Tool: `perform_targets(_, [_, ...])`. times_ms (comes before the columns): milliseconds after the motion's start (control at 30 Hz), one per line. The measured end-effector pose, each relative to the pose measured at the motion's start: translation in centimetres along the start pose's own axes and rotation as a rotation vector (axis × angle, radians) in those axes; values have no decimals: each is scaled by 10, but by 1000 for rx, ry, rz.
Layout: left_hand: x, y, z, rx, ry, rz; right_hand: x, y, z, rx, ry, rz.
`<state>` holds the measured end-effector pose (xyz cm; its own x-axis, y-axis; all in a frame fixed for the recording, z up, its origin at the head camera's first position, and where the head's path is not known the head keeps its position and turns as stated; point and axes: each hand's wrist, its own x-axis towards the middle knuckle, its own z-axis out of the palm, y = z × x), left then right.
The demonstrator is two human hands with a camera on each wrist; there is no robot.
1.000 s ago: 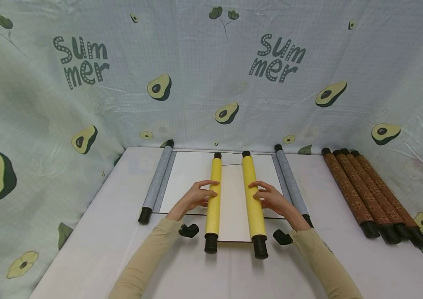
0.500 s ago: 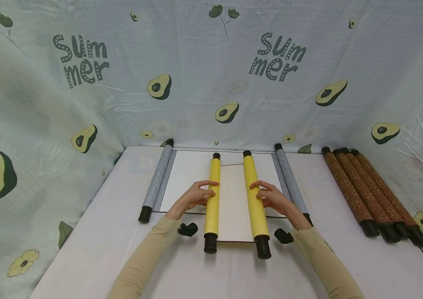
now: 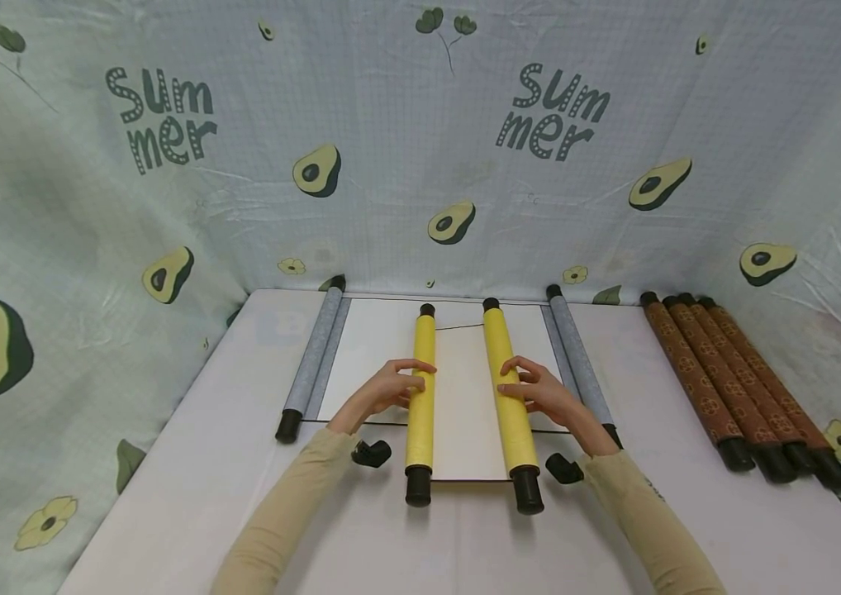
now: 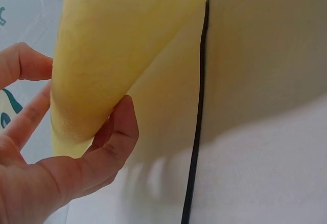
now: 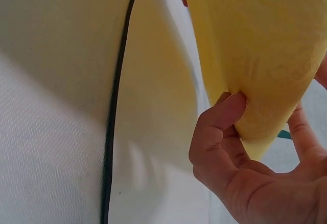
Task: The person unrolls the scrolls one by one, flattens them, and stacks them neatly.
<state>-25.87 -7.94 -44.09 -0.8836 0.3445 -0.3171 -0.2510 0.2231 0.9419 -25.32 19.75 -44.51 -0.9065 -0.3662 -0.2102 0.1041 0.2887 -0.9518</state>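
A yellow-backed scroll is held partly unrolled, with a cream sheet (image 3: 465, 413) stretched between its two rolls. My left hand (image 3: 387, 387) grips the left yellow roll (image 3: 420, 430) near its middle, thumb and fingers around it. On the other side, my right hand (image 3: 545, 390) holds the right yellow roll (image 3: 513, 421) in the same way. Black knobs cap both rolls. In the left wrist view, the thumb presses the underside of the yellow roll (image 4: 102, 55); the right wrist view shows a similar hold on its yellow roll (image 5: 265, 50). Beneath lies an opened white scroll (image 3: 376, 330).
The white scroll's grey rolls lie at left (image 3: 314, 355) and right (image 3: 577, 355) on the white table (image 3: 190, 496). Several brown patterned scrolls (image 3: 718, 380) lie together at the right. Small black objects (image 3: 372, 454) sit by each forearm. A printed curtain (image 3: 391, 107) stands behind.
The two yellow rolls have moved slightly apart, the left one leftward and the right one rightward, so more cream sheet shows between them. Both hands keep their hold.
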Motion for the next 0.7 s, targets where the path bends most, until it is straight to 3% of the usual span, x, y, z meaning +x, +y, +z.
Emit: perform_targets(700, [3, -4, -2, 5, 37, 25, -2, -1, -5, 32, -42, -3])
